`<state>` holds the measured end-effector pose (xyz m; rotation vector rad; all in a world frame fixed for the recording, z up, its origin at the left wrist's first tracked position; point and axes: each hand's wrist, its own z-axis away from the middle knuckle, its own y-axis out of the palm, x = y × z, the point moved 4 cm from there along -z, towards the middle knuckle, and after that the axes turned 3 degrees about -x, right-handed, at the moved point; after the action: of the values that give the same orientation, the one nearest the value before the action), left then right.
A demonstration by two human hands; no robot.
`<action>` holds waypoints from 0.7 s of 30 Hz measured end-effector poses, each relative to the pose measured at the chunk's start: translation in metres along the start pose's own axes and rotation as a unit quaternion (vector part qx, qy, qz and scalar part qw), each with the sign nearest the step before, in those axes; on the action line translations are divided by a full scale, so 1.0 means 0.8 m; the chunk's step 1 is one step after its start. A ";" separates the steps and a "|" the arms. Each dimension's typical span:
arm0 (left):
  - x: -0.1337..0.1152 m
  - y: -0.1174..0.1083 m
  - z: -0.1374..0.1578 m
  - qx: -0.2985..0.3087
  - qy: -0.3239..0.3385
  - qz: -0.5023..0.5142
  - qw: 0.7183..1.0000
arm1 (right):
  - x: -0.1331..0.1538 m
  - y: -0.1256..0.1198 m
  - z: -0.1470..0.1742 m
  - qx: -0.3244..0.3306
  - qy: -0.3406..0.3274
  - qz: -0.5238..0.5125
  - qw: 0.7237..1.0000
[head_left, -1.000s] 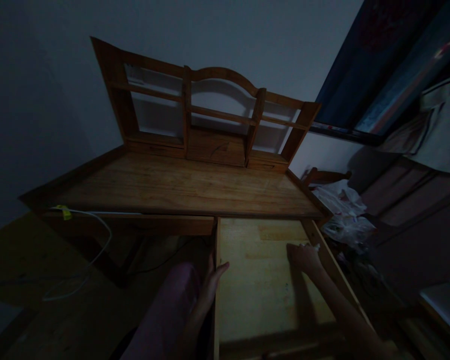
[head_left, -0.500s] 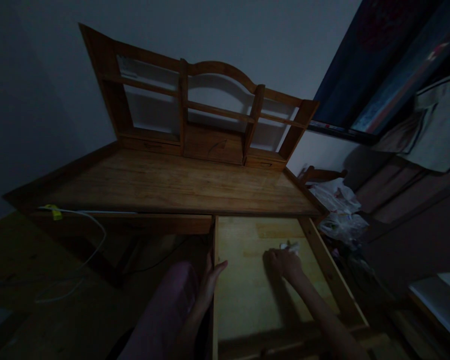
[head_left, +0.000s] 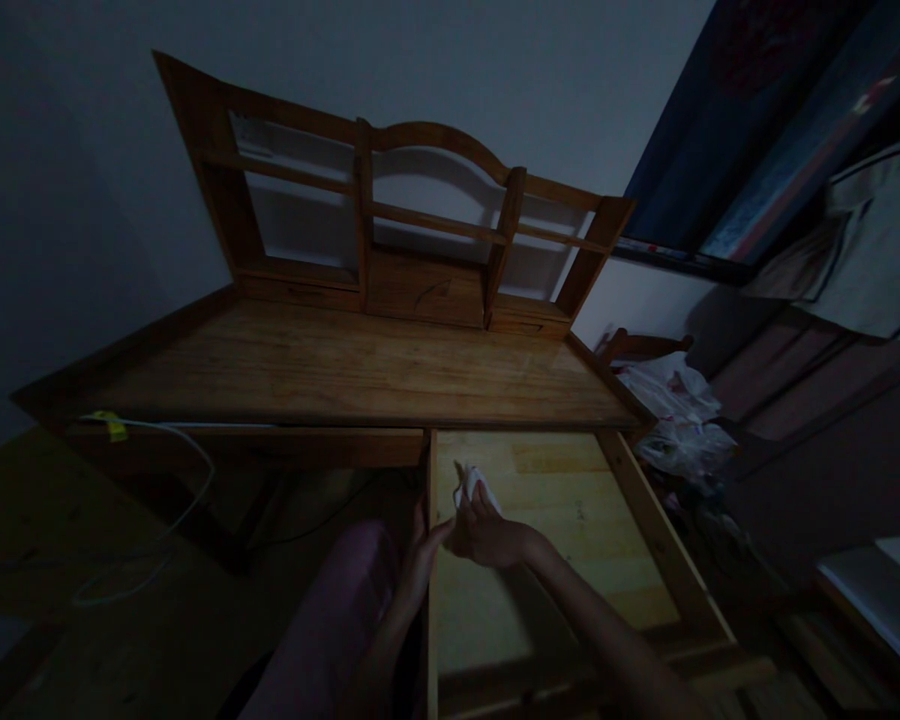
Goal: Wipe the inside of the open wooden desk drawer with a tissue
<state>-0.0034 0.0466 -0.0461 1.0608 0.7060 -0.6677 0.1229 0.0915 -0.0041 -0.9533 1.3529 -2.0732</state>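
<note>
A pulled-out wooden drawer (head_left: pixel 525 610) with a pale bottom board lies in front of me. My left hand (head_left: pixel 418 560) holds its left side wall, thumb over the inner side and fingers on the outer side. Inside the drawer, near that same wall, my right hand (head_left: pixel 487 530) presses a crumpled white cloth (head_left: pixel 474 484), possibly a tissue, against the bottom. The fingers lie over the cloth and cover part of it. Both hands are close together, the right just beside the left thumb.
Behind the drawer stands a wooden desk (head_left: pixel 390 365) with a shelf unit (head_left: pixel 427 285) at its back. A white cable (head_left: pixel 195 445) with a yellow tag hangs off the left. Plastic bags (head_left: pixel 675 390) are piled at the right. My knee (head_left: pixel 345 600) is left of the drawer.
My right hand has slid left across the drawer bottom with the white cloth, from the right half to near the left wall. My left hand stays in place.
</note>
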 end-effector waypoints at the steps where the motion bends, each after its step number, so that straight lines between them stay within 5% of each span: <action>1: -0.001 0.000 0.000 -0.003 0.004 -0.001 1.000 | 0.005 -0.002 -0.002 0.016 0.010 -0.037 0.999; 6: 0.003 -0.001 -0.001 -0.002 0.002 0.003 1.000 | 0.004 -0.020 0.014 0.020 0.031 -0.140 0.990; 14: -0.011 0.007 0.012 0.023 -0.010 0.025 0.999 | -0.062 -0.028 0.045 0.007 0.160 -0.186 0.969; 21: -0.004 0.005 0.009 0.019 -0.006 0.021 1.000 | -0.052 -0.020 0.034 -0.017 0.066 -0.186 0.980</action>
<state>-0.0010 0.0417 -0.0394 1.1033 0.6611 -0.6526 0.1700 0.1113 0.0059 -1.1763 1.3621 -2.4324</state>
